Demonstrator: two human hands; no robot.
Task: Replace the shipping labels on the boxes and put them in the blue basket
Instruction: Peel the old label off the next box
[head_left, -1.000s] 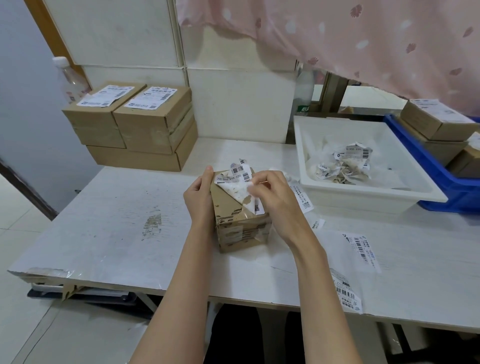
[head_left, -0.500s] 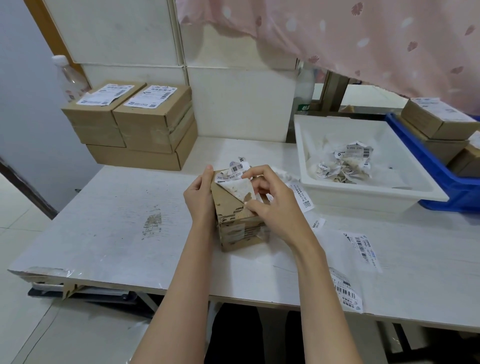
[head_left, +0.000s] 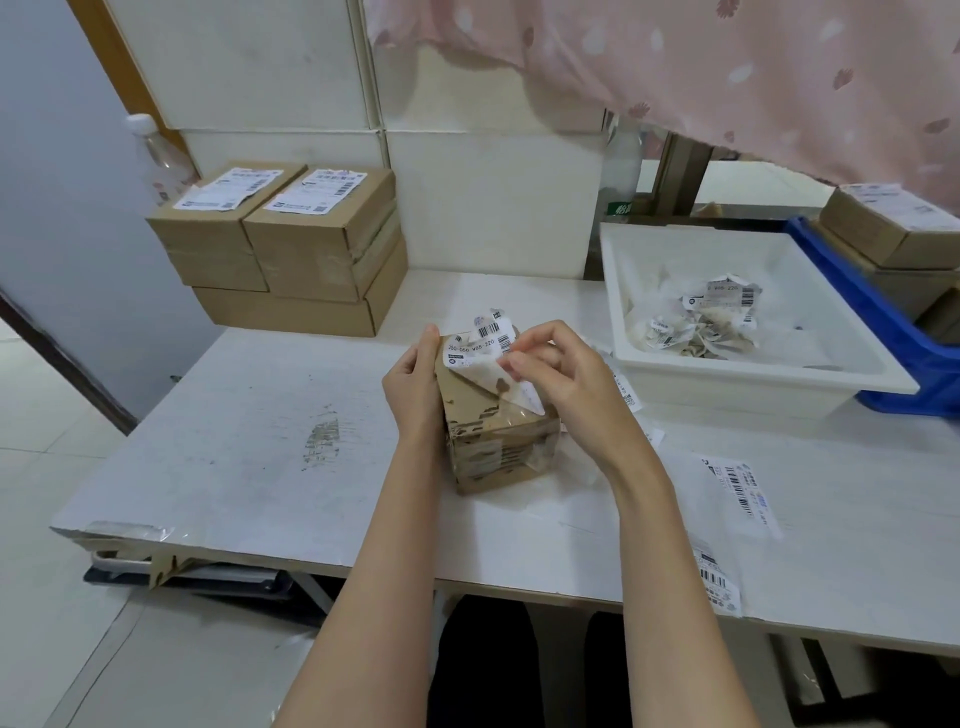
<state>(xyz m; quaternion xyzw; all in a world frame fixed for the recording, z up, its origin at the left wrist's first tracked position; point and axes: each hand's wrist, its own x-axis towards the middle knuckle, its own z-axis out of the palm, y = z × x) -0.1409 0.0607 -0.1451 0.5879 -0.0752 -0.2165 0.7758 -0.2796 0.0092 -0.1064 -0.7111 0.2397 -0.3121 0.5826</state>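
Peeling step: right hand (head_left: 566, 387) fingers pinch old label (head_left: 485, 358), half off box (head_left: 493, 431); left hand (head_left: 415, 384) grips box side. Next: pull label clear, bin it.

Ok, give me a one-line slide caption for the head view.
Left hand steadies a cardboard box while the right hand peels its old label.

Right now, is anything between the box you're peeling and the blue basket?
Yes. The white tray holding crumpled old labels sits on the table between the box and the blue basket; boxes already fill part of the basket.
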